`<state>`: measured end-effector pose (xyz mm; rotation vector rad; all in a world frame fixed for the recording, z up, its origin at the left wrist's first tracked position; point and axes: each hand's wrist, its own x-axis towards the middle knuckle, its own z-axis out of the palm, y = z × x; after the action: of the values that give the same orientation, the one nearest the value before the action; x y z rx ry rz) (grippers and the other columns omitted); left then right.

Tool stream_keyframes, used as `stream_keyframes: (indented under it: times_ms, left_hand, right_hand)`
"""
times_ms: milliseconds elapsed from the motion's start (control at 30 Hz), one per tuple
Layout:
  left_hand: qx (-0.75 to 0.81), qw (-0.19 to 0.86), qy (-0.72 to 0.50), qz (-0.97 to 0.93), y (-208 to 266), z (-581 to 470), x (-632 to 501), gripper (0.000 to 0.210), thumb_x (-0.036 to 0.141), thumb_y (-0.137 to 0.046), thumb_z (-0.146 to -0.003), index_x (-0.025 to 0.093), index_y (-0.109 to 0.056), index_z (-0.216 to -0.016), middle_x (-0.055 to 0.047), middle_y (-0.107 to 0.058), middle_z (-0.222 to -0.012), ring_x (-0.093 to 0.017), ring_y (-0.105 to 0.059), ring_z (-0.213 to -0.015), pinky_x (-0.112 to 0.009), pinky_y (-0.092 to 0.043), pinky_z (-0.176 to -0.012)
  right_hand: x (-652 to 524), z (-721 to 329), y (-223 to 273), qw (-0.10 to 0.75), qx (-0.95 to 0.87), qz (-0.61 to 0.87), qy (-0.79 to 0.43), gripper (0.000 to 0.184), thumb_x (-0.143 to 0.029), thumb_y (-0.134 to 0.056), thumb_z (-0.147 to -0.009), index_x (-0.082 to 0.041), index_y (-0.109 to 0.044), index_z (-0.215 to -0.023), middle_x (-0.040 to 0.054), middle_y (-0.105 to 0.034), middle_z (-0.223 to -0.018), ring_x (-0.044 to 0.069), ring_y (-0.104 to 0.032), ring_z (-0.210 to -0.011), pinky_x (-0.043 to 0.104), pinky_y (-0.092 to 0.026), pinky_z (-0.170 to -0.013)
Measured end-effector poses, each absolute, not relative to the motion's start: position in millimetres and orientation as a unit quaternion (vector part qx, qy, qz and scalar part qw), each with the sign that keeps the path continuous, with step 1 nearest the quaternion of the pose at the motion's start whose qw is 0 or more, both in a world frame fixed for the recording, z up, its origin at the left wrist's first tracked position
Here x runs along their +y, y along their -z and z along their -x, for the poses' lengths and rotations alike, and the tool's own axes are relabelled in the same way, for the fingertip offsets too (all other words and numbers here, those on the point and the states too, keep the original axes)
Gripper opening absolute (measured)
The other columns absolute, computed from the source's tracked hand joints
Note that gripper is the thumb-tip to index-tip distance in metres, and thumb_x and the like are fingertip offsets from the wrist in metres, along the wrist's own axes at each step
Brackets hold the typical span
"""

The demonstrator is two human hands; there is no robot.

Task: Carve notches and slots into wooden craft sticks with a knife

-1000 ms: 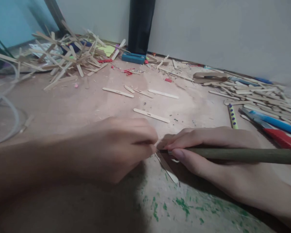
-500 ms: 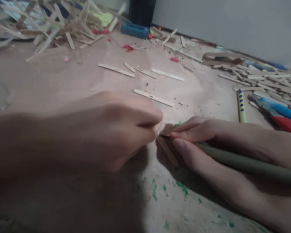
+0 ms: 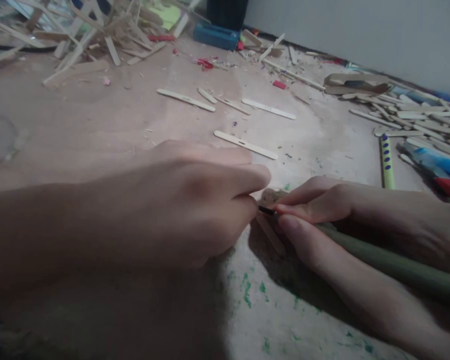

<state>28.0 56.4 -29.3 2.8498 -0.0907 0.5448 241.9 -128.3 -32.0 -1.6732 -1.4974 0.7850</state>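
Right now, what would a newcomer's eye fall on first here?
Probably the middle, where the fingers of the right hand grip a dark green tool, its dark tip right beside the left hand. Next, the tangled heap of wooden sticks at the upper left and the flatter pile at the upper right.

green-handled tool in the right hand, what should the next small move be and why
I'd probably ease the left hand slightly back before moving the green-handled tool: its dark tip, held by the right hand, sits right beside the left thumb and points toward it, and the left hand partly hides the wooden stick.
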Motion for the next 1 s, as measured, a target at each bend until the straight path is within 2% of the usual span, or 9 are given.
stream_keyframes:
  times_ms: [167, 333, 600, 767, 900, 1000]
  left_hand:
    - [-0.059, 0.089, -0.230, -0.967, 39, -30, 63, 0.033, 0.012, -0.057, -0.116, 0.025, -0.064, -0.087, 0.000, -0.064, -0.089, -0.020, -0.053, -0.072, -0.043, -0.035, -0.064]
    - [-0.050, 0.058, -0.218, -0.973, 38, -29, 64, 0.032, 0.014, -0.055, -0.117, 0.026, -0.071, -0.092, -0.002, -0.074, -0.096, -0.022, -0.058, -0.075, -0.046, -0.040, -0.067]
    - [-0.058, 0.054, -0.200, -0.976, 34, -30, 62, 0.037, 0.011, -0.055, -0.116, 0.024, -0.071, -0.085, -0.002, -0.072, -0.097, -0.022, -0.061, -0.079, -0.044, -0.041, -0.070]
    - [-0.072, 0.058, -0.221, -0.971, 40, -29, 65, 0.035, 0.012, -0.055, -0.115, 0.024, -0.073, -0.089, -0.002, -0.071, -0.096, -0.022, -0.058, -0.077, -0.045, -0.038, -0.069]
    - [-0.078, 0.064, -0.223, -0.970, 38, -29, 66, 0.034, 0.011, -0.056, -0.114, 0.022, -0.076, -0.090, -0.002, -0.071, -0.099, -0.021, -0.058, -0.080, -0.042, -0.036, -0.072]
    - [-0.085, 0.082, -0.191, -0.974, 36, -31, 71, 0.036, 0.009, -0.056, -0.117, 0.021, -0.079, -0.091, -0.003, -0.073, -0.097, -0.022, -0.060, -0.082, -0.042, -0.041, -0.073]
  right_hand:
    - [-127, -240, 32, 0.421, -0.603, 0.629, -0.250, 0.039, -0.038, -0.078, -0.127, -0.032, -0.082, -0.089, 0.0026, -0.085, -0.088, 0.022, -0.081, -0.067, 0.033, -0.057, -0.050]
    - [-123, -240, 30, 0.423, -0.607, 0.626, -0.246, 0.037, -0.029, -0.080, -0.124, -0.031, -0.080, -0.087, 0.0004, -0.085, -0.084, 0.018, -0.079, -0.061, 0.029, -0.054, -0.048]
    - [-128, -239, 32, 0.420, -0.604, 0.639, -0.225, 0.036, -0.034, -0.080, -0.124, -0.032, -0.088, -0.089, 0.0044, -0.088, -0.088, 0.024, -0.085, -0.069, 0.031, -0.057, -0.046]
    - [-127, -242, 34, 0.428, -0.602, 0.629, -0.242, 0.032, -0.035, -0.082, -0.123, -0.033, -0.091, -0.093, 0.0032, -0.090, -0.089, 0.022, -0.081, -0.067, 0.030, -0.059, -0.049]
    - [-125, -242, 34, 0.429, -0.569, 0.639, -0.290, 0.032, -0.041, -0.085, -0.120, -0.033, -0.092, -0.090, 0.0045, -0.090, -0.090, 0.023, -0.080, -0.066, 0.033, -0.058, -0.048]
    - [-123, -241, 35, 0.457, -0.521, 0.632, -0.345, 0.032, -0.046, -0.093, -0.116, -0.032, -0.088, -0.088, 0.0040, -0.087, -0.085, 0.024, -0.082, -0.066, 0.032, -0.057, -0.046]
